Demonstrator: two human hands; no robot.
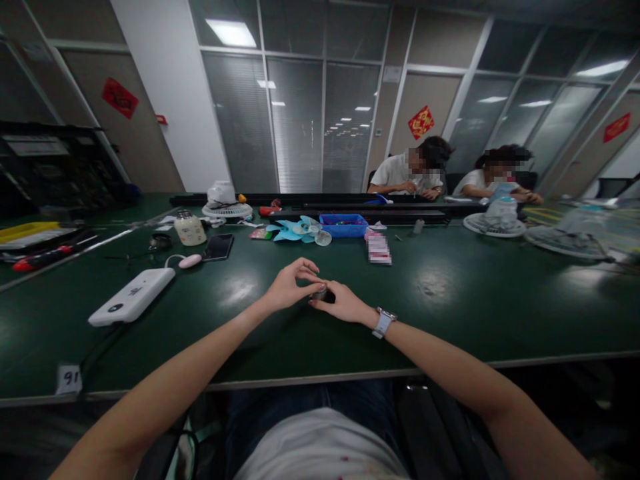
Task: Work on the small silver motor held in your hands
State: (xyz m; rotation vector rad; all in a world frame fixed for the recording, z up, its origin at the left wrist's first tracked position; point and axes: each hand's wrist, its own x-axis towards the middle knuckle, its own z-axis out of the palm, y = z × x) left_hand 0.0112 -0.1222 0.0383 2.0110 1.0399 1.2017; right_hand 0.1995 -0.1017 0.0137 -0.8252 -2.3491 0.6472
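Note:
My left hand (293, 283) and my right hand (343, 303) meet over the dark green table (450, 300), a little in front of me. Between them is a small dark, round part (320, 293). My left fingers pinch down on it from above. My right hand, with a watch (384, 323) on its wrist, curls round it from the right side. What the part is I cannot make out.
A white box-shaped device (133, 297) with a cable lies to the left. Farther back are a phone (219, 247), a small jar (189, 229), blue fan blades (297, 230), a blue tray (344, 225) and a pink packet (378, 247). Two people sit at the far right.

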